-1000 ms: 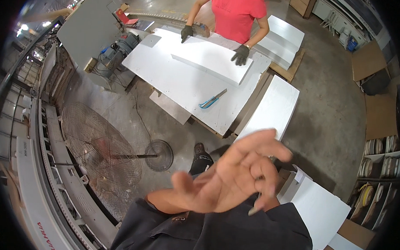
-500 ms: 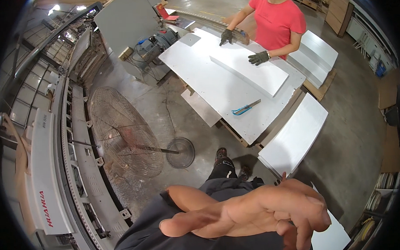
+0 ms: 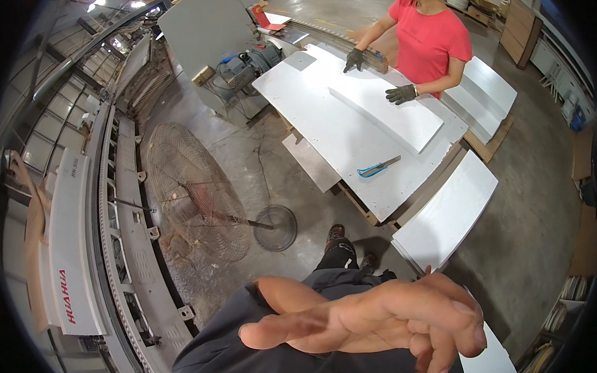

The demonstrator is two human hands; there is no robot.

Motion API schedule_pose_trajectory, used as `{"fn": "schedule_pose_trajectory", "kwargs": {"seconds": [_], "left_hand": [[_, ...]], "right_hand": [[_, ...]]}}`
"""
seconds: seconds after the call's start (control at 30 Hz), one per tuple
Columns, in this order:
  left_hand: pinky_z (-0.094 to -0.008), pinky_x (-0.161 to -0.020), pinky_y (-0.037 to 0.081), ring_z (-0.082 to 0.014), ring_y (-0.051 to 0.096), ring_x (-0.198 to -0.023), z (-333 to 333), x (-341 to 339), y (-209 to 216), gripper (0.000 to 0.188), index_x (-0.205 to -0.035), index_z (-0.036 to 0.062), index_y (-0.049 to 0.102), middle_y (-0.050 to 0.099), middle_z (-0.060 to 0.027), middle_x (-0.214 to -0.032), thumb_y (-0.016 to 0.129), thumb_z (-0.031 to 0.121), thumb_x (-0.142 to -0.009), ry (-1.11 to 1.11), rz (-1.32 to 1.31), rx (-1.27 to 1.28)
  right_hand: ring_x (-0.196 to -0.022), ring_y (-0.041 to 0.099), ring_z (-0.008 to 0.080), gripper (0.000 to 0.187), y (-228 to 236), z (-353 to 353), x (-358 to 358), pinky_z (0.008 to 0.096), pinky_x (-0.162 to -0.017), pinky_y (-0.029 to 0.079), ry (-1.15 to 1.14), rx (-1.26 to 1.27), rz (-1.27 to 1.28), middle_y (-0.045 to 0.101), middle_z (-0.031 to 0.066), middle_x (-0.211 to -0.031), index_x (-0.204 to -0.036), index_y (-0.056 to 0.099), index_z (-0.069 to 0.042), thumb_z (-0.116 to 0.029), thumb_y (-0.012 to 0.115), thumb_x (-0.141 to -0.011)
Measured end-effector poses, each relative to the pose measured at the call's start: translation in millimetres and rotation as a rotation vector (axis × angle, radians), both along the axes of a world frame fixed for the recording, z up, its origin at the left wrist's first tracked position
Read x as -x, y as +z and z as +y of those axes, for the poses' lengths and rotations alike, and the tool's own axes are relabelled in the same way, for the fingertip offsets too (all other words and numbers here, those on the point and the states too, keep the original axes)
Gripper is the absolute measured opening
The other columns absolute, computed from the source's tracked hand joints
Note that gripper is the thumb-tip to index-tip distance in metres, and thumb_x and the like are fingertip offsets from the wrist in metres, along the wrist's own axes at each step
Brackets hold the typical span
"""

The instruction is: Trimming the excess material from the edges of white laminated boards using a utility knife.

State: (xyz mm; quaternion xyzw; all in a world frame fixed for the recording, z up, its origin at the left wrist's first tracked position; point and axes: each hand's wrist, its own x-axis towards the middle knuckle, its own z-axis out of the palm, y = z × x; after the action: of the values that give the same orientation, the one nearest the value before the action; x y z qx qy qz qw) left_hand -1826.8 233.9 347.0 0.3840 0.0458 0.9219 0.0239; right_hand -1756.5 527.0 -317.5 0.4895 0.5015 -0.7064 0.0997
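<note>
Lower now, one hand (image 3: 375, 318) hangs open and empty — white boards (image 3: 444, 214) lie well apart, past its grip.

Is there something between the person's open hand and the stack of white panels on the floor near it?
Nothing visible does. The hand is open and empty, held in the air before the camera. The white panels lie beyond its fingertips, with only bare concrete floor beside them.

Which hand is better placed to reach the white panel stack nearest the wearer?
Probably left: the left hand hangs open and empty near the white panel stack; the right hand is out of view.
</note>
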Motion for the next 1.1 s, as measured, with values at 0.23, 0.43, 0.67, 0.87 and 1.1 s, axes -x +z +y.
{"fn": "schedule_pose_trajectory", "kwargs": {"seconds": [0.23,0.43,0.67,0.87,1.1], "left_hand": [[-0.0307,-0.065,0.049,-0.0261,0.057,-0.093,7.2,-0.2,-6.0,0.152,-0.146,-0.0241,0.024,0.044,-0.0364,-0.133,0.040,0.104,-0.066,-0.038,0.066,-0.058],[-0.0338,-0.070,0.061,-0.0361,0.060,-0.111,18.5,26.2,-38.7,0.137,-0.153,-0.0162,0.016,0.038,-0.0414,-0.141,0.053,0.092,-0.077,-0.063,0.287,-0.241],[-0.0325,-0.067,0.057,-0.0322,0.059,-0.103,-13.3,-10.0,2.3,0.142,-0.152,-0.0177,0.020,0.038,-0.0379,-0.140,0.049,0.097,-0.072,-0.078,0.018,0.074],[-0.0304,-0.064,0.047,-0.0246,0.056,-0.090,-4.0,-5.0,-2.9,0.156,-0.150,-0.0213,0.023,0.039,-0.0345,-0.139,0.041,0.107,-0.063,-0.032,0.107,-0.011],[-0.0302,-0.065,0.049,-0.0260,0.057,-0.090,-2.3,-6.0,-1.6,0.153,-0.152,-0.0191,0.021,0.037,-0.0348,-0.142,0.042,0.105,-0.065,-0.039,0.119,-0.019]], "right_hand": [[-0.131,0.046,0.0319,0.109,-1.7,-1.6,-0.8,0.0478,-0.101,0.041,-0.042,-0.011,0.000,0.043,0.0077,-0.154,-0.160,0.032,-0.015,-0.075,0.073,-0.079],[-0.132,0.046,0.0320,0.110,3.9,1.8,-2.4,0.0477,-0.101,0.042,-0.016,-0.019,-0.008,0.042,0.0078,-0.154,-0.160,0.031,-0.015,-0.075,0.073,-0.078],[-0.132,0.046,0.0318,0.112,3.3,-0.1,1.9,0.0474,-0.100,0.043,-0.013,-0.022,-0.013,0.041,0.0083,-0.155,-0.161,0.029,-0.014,-0.076,0.072,-0.079],[-0.130,0.047,0.0310,0.110,-5.0,0.2,-0.1,0.0475,-0.100,0.043,-0.016,-0.025,0.000,0.040,0.0082,-0.155,-0.161,0.028,-0.014,-0.076,0.070,-0.081],[-0.135,0.044,0.0329,0.115,-9.2,4.5,-4.1,0.0481,-0.103,0.042,0.019,0.040,0.049,0.038,0.0104,-0.158,-0.163,0.024,-0.013,-0.078,0.069,-0.080]]}}
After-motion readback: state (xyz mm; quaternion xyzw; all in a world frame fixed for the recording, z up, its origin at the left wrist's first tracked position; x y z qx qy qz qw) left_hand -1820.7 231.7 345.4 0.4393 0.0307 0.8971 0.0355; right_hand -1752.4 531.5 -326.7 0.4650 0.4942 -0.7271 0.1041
